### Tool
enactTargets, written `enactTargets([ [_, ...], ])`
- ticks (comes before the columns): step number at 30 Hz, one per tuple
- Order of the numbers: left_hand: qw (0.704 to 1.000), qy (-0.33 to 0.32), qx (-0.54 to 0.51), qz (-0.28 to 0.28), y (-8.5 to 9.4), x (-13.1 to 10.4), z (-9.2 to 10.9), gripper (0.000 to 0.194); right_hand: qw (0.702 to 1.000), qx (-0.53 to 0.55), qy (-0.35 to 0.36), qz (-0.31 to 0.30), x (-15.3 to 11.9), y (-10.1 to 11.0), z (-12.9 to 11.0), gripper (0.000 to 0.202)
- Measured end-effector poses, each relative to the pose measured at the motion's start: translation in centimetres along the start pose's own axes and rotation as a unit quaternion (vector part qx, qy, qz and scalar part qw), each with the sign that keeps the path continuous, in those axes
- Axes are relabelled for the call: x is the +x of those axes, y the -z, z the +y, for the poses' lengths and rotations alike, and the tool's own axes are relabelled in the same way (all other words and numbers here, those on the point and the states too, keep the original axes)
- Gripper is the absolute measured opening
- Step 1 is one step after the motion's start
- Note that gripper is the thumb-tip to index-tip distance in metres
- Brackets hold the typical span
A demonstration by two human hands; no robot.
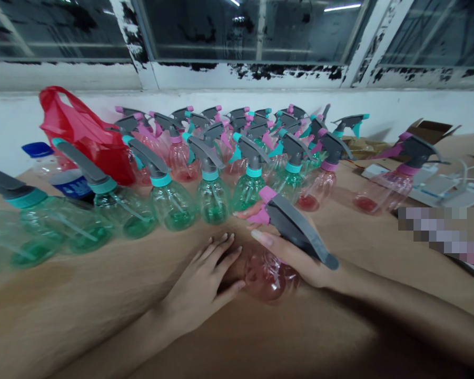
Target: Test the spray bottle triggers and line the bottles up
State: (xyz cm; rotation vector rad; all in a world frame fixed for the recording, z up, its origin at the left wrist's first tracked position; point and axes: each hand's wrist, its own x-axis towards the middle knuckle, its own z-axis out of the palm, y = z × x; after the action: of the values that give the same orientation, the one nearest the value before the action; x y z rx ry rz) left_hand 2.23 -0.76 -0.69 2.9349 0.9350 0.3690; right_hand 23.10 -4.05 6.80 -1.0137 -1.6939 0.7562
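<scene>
A pink spray bottle (266, 281) with a grey and pink trigger head stands on the table right in front of me. My right hand (296, 255) is wrapped round its neck below the head, thumb and a finger pointing toward the pink trigger. Flat on the table just left of the bottle lies my left hand (207, 281), fingers spread and holding nothing. Its thumb tip is close to the bottle's base; whether they touch I cannot tell. Behind my hands, a green spray bottle (214, 197) with a teal collar stands in a row of similar ones.
Several more pink and green spray bottles crowd toward the wall. At left are a red plastic bag (79, 131) and a blue-capped water bottle (39, 160). A lone pink spray bottle (391, 189), white device (438, 189) and open cardboard box (428, 131) are at right.
</scene>
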Motion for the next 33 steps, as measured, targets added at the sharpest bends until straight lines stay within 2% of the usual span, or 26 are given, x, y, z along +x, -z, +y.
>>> enactTargets([
  [4,1.0,0.0,0.001,-0.005,0.03,0.05,0.0,0.054,0.999,0.016,-0.028,-0.021,-0.1,-0.08,0.08,0.028],
  [7,1.0,0.001,-0.003,-0.003,-0.01,-0.01,-0.04,0.054,0.999,0.029,-0.022,-0.026,-0.04,-0.02,-0.03,0.03],
  [22,1.0,-0.002,0.014,-0.002,-0.03,-0.18,-0.03,0.054,1.0,0.019,-0.002,-0.009,0.04,0.05,-0.27,0.024],
  [29,1.0,0.003,0.016,-0.007,-0.08,-0.16,0.02,0.054,0.999,0.021,-0.029,-0.025,-0.05,0.08,-0.26,0.023],
  [33,1.0,0.006,0.018,-0.008,-0.14,-0.21,0.01,0.054,1.0,0.017,-0.006,-0.017,0.01,0.09,0.08,0.017],
])
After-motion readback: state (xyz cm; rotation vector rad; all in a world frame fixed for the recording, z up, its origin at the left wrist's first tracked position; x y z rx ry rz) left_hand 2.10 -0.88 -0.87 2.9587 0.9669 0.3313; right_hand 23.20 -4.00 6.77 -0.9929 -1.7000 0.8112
